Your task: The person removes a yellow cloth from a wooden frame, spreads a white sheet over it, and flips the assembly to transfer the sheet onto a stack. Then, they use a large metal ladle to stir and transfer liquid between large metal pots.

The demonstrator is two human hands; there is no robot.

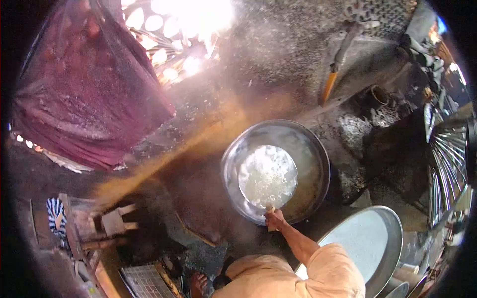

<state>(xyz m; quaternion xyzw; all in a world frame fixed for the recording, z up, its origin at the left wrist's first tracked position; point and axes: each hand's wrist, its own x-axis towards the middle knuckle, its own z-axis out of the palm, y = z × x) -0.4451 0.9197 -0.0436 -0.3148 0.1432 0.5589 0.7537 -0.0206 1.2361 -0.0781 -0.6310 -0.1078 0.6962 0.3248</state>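
Note:
My right hand (276, 219) is closed around the short, light-coloured handle of a round metal scoop (268, 174). The scoop's shallow face is bright and wet-looking, with small bubbles or spots on it. It sits within the rim of a large round metal basin (315, 144), over its left part; brownish liquid shows beside it. Low in the picture, left of my light orange shirt (273, 278), is a dark reddish shape (198, 283) that may be my left hand; its fingers are not clear enough to read.
A second wide metal basin (395, 223) with pale contents stands right of my arm. Maroon cloth (89, 94) hangs upper left. A tool with an orange handle (328, 89) lies beyond the basin. A small wooden stool (117, 221) and a wire rack (144, 282) are at left.

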